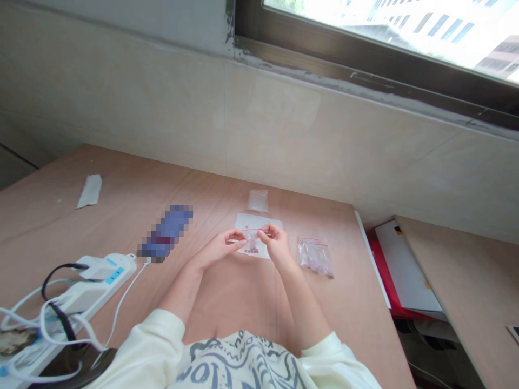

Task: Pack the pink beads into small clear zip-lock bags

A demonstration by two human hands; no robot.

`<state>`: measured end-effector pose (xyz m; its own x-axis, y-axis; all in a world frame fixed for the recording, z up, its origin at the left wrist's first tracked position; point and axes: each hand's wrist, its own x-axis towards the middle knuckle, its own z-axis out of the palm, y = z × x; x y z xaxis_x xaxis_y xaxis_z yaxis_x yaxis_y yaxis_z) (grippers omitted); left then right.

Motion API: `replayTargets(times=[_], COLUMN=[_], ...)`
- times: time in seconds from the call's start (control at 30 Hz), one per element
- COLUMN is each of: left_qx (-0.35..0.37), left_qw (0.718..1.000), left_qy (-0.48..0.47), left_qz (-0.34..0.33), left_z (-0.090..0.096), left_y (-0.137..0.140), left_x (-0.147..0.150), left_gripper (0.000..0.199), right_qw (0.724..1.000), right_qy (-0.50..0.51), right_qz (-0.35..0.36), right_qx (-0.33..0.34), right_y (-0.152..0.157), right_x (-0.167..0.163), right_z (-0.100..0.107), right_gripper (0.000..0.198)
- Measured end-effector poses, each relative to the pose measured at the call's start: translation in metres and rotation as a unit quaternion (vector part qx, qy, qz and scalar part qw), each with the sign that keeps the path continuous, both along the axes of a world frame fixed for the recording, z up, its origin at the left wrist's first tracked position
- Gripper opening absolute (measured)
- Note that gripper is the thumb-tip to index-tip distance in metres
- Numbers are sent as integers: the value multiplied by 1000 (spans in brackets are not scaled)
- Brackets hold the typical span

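Observation:
Between my hands is a small clear zip bag [252, 241] with a red line along its top edge. My left hand [227, 242] pinches its left side, and my right hand [274, 241] grips the right side near the top. Below the bag lies a white sheet of paper [243, 219], partly covered by my hands. Several small dark red pieces [251, 250] show on or just above the paper; whether any are inside the bag I cannot tell.
Another clear zip bag [258, 201] lies behind the paper. Filled zip bags [315, 258] lie to the right. A pixelated phone [168, 232] on a white cable, a power strip [103, 278] with tangled cords and a paper scrap [90, 190] are left. The wooden table [239, 302] meets the wall.

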<state>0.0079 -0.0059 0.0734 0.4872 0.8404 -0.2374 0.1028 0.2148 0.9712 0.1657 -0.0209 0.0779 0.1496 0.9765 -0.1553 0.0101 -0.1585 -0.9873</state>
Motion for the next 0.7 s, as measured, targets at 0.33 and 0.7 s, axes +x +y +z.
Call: replayTargets(times=[0.33,0.7], left_qx=[168,210], left_qw=[976,962], left_qy=[134,176], left_qz=[37,17], left_z=[-2,9], left_y=[10,6], left_x=[10,8], left_gripper=[23,20], right_qw=[999,999], right_qy=[4,28], right_qz=[41,12], right_qx=[-30,-25], right_y=[-9,-13], right_x=[-3,3], right_z=[-8,-10], right_gripper=[13,13])
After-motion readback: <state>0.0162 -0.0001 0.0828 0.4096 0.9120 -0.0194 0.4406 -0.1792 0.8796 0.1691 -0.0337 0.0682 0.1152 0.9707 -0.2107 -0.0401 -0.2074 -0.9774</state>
